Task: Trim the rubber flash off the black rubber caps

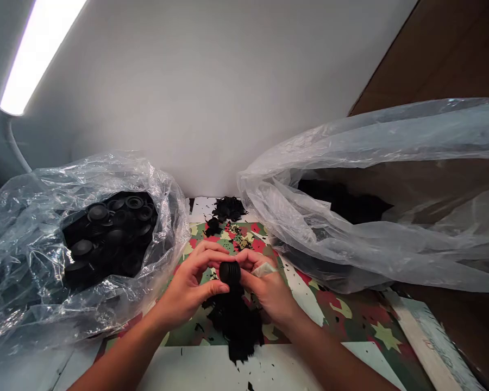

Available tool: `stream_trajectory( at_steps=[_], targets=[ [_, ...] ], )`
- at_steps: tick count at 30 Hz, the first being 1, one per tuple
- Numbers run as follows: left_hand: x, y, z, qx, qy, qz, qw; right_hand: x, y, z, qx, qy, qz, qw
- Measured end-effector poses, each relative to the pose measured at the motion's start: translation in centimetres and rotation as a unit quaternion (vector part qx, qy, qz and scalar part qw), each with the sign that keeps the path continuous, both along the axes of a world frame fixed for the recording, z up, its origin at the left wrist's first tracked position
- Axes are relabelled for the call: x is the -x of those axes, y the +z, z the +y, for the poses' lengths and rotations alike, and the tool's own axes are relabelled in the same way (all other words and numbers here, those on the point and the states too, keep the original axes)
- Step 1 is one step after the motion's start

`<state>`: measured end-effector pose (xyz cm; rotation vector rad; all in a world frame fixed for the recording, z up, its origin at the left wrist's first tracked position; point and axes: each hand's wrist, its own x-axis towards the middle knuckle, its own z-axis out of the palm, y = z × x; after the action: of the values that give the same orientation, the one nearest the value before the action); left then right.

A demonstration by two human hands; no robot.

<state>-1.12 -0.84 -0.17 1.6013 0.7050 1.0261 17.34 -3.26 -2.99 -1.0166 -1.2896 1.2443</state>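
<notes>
A round black ribbed part (230, 273) is held between both hands above the table's middle. My left hand (198, 282) grips it from the left, with thumb and fingers curved round its side. From the right, my right hand (264, 279) pinches it; a pale wrap covers one finger. Beneath the hands lies a heap of black scraps (238, 326). At left, a clear plastic bag (169, 206) stands open, with many round black ribbed parts (116, 238) inside.
An open clear bag (293, 206) with dark contents (346, 201) is at right. Another black scrap pile (229, 208) lies near the wall on the patterned table cover (342, 309). A lit lamp (41, 49) hangs upper left; a pale strip (419, 336) lies lower right.
</notes>
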Motion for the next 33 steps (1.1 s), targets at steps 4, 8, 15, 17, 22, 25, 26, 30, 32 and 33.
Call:
stream_trajectory(
  at_steps=[4, 8, 15, 17, 22, 25, 26, 30, 32, 33],
  targets=[
    [-0.1, -0.1, -0.1, 0.027, 0.042, 0.032, 0.998, -0.4, 0.5, -0.2, -0.144, -0.101, -0.173, 0.969],
    [0.0, 0.4, -0.2, 0.033, 0.061, 0.066, 0.995, -0.9, 1.0, -0.3, -0.264, -0.11, -0.302, 0.909],
    [-0.6, -0.3, -0.5, 0.067, 0.048, -0.002, 0.997, 0.1, 0.3, -0.4, -0.222, -0.077, -0.282, 0.93],
    [-0.9, -0.9, -0.5, 0.09, 0.065, -0.046, 0.993, 0.3, 0.1, -0.5, -0.201, -0.072, -0.264, 0.941],
    [-1.2, -1.0, -0.4, 0.117, 0.091, -0.042, 0.988, -0.1, 0.5, -0.4, -0.175, -0.045, -0.24, 0.954],
    [-1.1, -0.6, -0.4, 0.111, 0.065, 0.008, 0.992, -0.7, 0.9, 0.0, -0.175, -0.019, -0.269, 0.947],
    [-1.1, -0.5, -0.4, 0.106, 0.059, 0.022, 0.992, -0.9, 0.9, 0.2, -0.179, -0.009, -0.29, 0.94],
    [-0.9, -0.6, -0.4, 0.083, 0.057, 0.056, 0.993, -1.1, 0.4, 0.5, -0.254, 0.006, -0.379, 0.89],
    [-0.9, -0.7, -0.5, 0.092, 0.072, 0.037, 0.992, -0.9, 0.3, 0.6, -0.32, -0.02, -0.405, 0.856],
    [-1.0, -0.7, -0.5, 0.104, 0.083, 0.021, 0.991, -0.7, 0.2, 0.6, -0.352, -0.036, -0.413, 0.839]
  ],
)
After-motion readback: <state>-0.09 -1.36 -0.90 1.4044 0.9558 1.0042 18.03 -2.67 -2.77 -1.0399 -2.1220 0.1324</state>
